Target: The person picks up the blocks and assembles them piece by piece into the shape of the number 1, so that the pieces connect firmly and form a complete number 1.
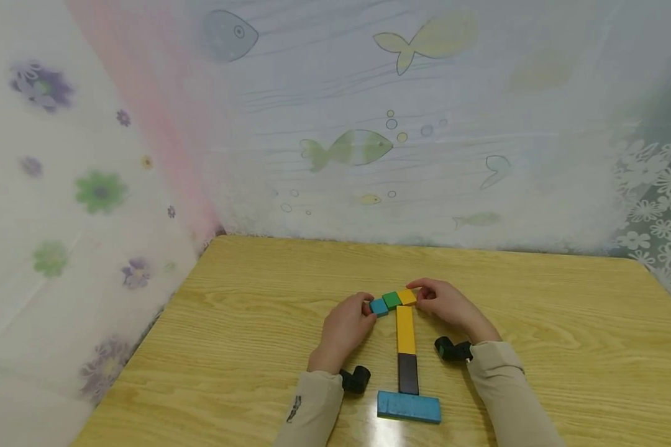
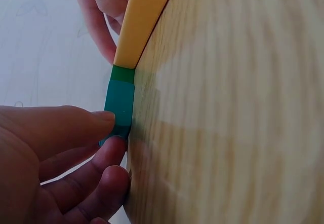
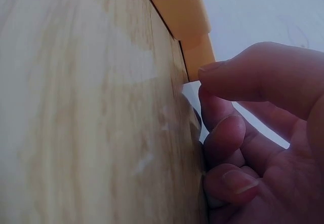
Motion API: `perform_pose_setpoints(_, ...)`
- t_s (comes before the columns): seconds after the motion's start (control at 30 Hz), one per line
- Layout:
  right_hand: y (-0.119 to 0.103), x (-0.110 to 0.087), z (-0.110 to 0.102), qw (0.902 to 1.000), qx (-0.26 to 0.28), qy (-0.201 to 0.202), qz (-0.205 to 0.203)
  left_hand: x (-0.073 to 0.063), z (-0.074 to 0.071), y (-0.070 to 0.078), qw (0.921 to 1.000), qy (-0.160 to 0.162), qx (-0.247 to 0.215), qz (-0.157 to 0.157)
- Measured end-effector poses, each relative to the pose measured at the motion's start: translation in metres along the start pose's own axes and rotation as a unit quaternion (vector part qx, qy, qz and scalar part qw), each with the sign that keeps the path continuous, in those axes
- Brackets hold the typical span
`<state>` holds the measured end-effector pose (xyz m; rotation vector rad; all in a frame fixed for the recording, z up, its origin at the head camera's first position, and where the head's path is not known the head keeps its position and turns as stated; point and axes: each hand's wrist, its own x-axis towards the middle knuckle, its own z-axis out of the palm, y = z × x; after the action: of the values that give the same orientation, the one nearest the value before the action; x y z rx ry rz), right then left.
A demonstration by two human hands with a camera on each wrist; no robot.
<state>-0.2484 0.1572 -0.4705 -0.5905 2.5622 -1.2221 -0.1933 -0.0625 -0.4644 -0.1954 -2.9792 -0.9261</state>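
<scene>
Three small cubes touch in a slightly slanted row on the table: a blue cube [image 1: 378, 307], a green cube [image 1: 392, 301] and a yellow cube [image 1: 407, 297]. My left hand [image 1: 347, 329] pinches the blue cube at the row's left end, thumb on its near side in the left wrist view. At the other end, my right hand [image 1: 446, 305] holds the yellow cube, thumb at its end and index finger along the far side. Just below the row lies a long yellow block [image 1: 405, 330], then a dark brown block [image 1: 408, 374] and a wide blue block [image 1: 409, 407] set crosswise.
The wooden table [image 1: 246, 347] reaches back to a curtain [image 1: 335, 93] printed with fish. A flowered curtain [image 1: 89, 248] hangs along the left edge. Black wrist cameras sit beneath both wrists, the left device [image 1: 356, 379] and the right device [image 1: 451, 349] flanking the blocks.
</scene>
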Motion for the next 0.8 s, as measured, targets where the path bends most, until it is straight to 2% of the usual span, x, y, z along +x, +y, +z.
perform_pose_setpoints(0.3,-0.0012,0.0001,0.0002,1.0000,-0.002,0.000,0.002,0.0008,0.0003,-0.0026,1.0000,-0.005,-0.004,0.002)
perform_pose_setpoints(0.6,0.0016,0.0013,0.0000,1.0000,-0.001,-0.002,0.003,0.0006,0.0007,-0.0036,0.9997,0.001,0.005,0.022)
perform_pose_setpoints(0.8,0.0041,0.0022,-0.0004,1.0000,-0.003,-0.004,-0.002,0.0008,0.0013,-0.0030,0.9998,-0.002,0.006,0.018)
